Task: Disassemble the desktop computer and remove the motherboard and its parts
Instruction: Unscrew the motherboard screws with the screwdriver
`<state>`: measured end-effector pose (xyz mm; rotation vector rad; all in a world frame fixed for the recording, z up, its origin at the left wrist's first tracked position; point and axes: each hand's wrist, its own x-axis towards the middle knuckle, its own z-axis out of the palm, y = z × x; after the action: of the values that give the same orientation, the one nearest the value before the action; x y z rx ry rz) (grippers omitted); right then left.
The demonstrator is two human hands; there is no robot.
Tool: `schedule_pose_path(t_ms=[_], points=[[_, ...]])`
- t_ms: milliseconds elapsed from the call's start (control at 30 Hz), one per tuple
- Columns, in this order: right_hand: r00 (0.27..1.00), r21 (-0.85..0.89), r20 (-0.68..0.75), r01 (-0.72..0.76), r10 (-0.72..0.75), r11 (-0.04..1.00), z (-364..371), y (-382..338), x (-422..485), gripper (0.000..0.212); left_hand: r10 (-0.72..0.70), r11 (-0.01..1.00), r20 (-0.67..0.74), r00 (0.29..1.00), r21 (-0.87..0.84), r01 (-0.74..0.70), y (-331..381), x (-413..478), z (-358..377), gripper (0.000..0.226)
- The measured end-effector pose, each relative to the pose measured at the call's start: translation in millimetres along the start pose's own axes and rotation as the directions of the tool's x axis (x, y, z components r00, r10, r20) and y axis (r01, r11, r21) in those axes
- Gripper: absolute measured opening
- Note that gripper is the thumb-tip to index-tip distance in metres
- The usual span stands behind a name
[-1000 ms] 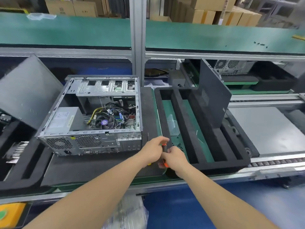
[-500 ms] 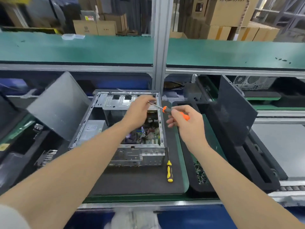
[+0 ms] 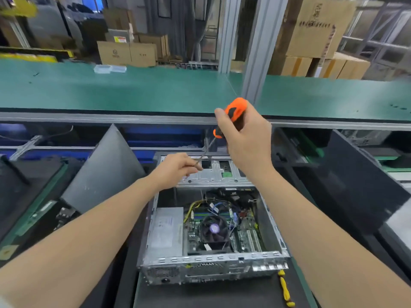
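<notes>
The open desktop case (image 3: 213, 258) lies on its side on a black mat. Inside it I see the motherboard (image 3: 246, 238), a round CPU fan (image 3: 214, 228) and the grey power supply (image 3: 165, 232). My right hand (image 3: 246, 141) grips the orange handle of a screwdriver (image 3: 233, 112) above the case's far end. The thin shaft slants down and left. My left hand (image 3: 178, 167) pinches the shaft near its tip, over the silver drive cage (image 3: 222, 174).
A yellow-handled screwdriver (image 3: 284, 287) lies on the mat right of the case. A grey side panel (image 3: 104, 170) leans at the left, and a black foam panel (image 3: 360, 181) stands at the right. A green shelf (image 3: 133, 90) runs across behind, with cardboard boxes beyond.
Both hands rose from the foam tray's front edge with the orange screwdriver and now hold it over the case's far end. The handle has tipped upright. My view moved closer to the case.
</notes>
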<state>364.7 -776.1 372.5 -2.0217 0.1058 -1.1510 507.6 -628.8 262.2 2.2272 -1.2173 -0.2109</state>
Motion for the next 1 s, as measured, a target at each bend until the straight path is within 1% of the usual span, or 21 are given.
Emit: schedule_pose_path(t_ms=[67, 200, 300, 367, 467, 533, 567, 600, 633, 667, 700, 767, 800, 833, 867, 933, 967, 1000], points=[[1.000, -0.055, 0.016, 0.023, -0.022, 0.998, 16.1, -3.7, 13.5, 0.037, 0.038, 0.998, -0.011, 0.999, -0.053, -0.039, -10.9, 3.4, -3.6, 0.014], [0.997, -0.140, 0.072, 0.046, -0.036, 0.989, 38.5, -6.6, 30.1, 0.039, 0.025, 0.989, -0.016, 1.000, -0.147, -0.027, -26.1, 11.4, -2.5, 0.016], [0.991, -0.232, 0.099, 0.111, -0.090, 0.966, 47.4, -8.7, 34.5, 0.039, 0.023, 0.986, 0.003, 1.000, -0.163, -0.022, -34.4, 16.1, 0.5, 0.013], [0.989, -0.259, 0.115, 0.120, -0.093, 0.958, 50.9, -7.5, 36.0, 0.039, 0.020, 0.988, 0.029, 0.999, -0.156, -0.015, -39.3, 17.9, 3.1, 0.010], [0.988, -0.259, 0.142, 0.104, -0.068, 0.960, 52.2, -2.0, 36.3, 0.040, -0.041, 0.984, 0.023, 0.999, -0.172, 0.044, -42.9, 15.9, 9.2, 0.004], [0.987, -0.252, 0.146, 0.102, -0.067, 0.962, 50.9, 2.7, 36.2, 0.041, -0.144, 0.973, -0.029, 0.989, -0.185, 0.137, -45.7, 11.9, 12.4, 0.012], [0.987, -0.244, 0.147, 0.105, -0.070, 0.964, 50.0, 5.1, 36.3, 0.041, -0.215, 0.959, -0.027, 0.976, -0.194, 0.206, -47.3, 8.6, 13.0, 0.013], [0.986, -0.239, 0.149, 0.106, -0.071, 0.965, 49.2, 7.6, 36.6, 0.041, -0.274, 0.937, 0.026, 0.961, -0.217, 0.273, -47.5, 4.1, 14.2, 0.011], [0.986, -0.242, 0.151, 0.108, -0.073, 0.964, 48.2, 10.0, 37.0, 0.041, -0.306, 0.918, 0.127, 0.944, -0.224, 0.328, -48.7, -0.4, 16.3, 0.009], [0.985, -0.250, 0.154, 0.113, -0.076, 0.962, 47.4, 12.2, 37.2, 0.042, -0.313, 0.917, 0.233, 0.921, -0.176, 0.357, -48.2, -5.3, 17.1, 0.009], [0.984, -0.251, 0.159, 0.115, -0.076, 0.961, 46.7, 14.4, 37.0, 0.042, -0.312, 0.930, 0.315, 0.896, -0.091, 0.355, -47.9, -8.9, 19.5, 0.015], [0.983, -0.221, 0.175, 0.103, -0.064, 0.970, 45.5, 18.5, 35.2, 0.043, -0.335, 0.939, 0.382, 0.861, 0.058, 0.340, -42.8, -11.3, 25.6, 0.031], [0.982, -0.211, 0.177, 0.101, -0.064, 0.972, 44.6, 20.2, 33.5, 0.043, -0.369, 0.927, 0.415, 0.832, 0.106, 0.358, -38.1, -9.8, 27.4, 0.036], [0.982, -0.211, 0.174, 0.107, -0.071, 0.972, 43.6, 22.0, 31.5, 0.043, -0.392, 0.920, 0.463, 0.795, 0.180, 0.348, -37.0, -5.6, 32.4, 0.038], [0.982, -0.211, 0.170, 0.113, -0.077, 0.971, 42.6, 23.7, 29.0, 0.042, -0.418, 0.908, 0.528, 0.739, 0.242, 0.341, -35.0, -0.6, 39.4, 0.036], [0.983, -0.196, 0.168, 0.105, -0.072, 0.975, 40.2, 27.3, 23.4, 0.041, -0.442, 0.896, 0.635, 0.633, 0.349, 0.275, -35.9, 8.5, 56.1, 0.033], [0.984, -0.193, 0.165, 0.100, -0.068, 0.976, 38.0, 29.9, 21.2, 0.040, -0.447, 0.892, 0.662, 0.602, 0.380, 0.245, -38.3, 13.7, 65.5, 0.037], [0.984, -0.190, 0.164, 0.096, -0.065, 0.977, 36.1, 31.6, 18.4, 0.040, -0.450, 0.887, 0.674, 0.585, 0.415, 0.204, -42.0, 16.5, 73.9, 0.046]])
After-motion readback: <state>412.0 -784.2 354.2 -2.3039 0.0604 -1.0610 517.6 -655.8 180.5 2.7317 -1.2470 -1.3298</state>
